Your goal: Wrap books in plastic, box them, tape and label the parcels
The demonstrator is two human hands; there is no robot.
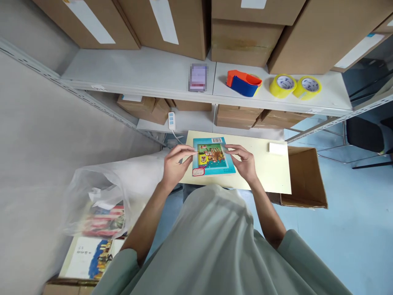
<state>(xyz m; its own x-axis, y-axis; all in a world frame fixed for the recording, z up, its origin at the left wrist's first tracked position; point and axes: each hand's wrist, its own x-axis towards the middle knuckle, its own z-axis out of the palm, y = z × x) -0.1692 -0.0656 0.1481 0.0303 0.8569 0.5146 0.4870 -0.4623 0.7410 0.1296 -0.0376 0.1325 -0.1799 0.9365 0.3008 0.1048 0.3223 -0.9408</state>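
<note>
A blue picture book (211,156) lies on the pale yellow board in front of me, its coloured cover picture turned sideways. A barcode label is at its top edge and a red-bordered sticker at its lower left corner. My left hand (178,162) has its fingertips and thumb at the book's left edge. On the opposite side, my right hand (244,159) holds the right edge between thumb and fingers. Whether the book is slightly raised off the board, I cannot tell.
The board (264,172) carries a small white block (276,148). An open carton (307,176) stands right. The shelf (138,67) holds tape rolls (283,85), an orange-and-blue tape dispenser (245,83) and boxes. Left are a plastic bag (101,205) and books (89,256).
</note>
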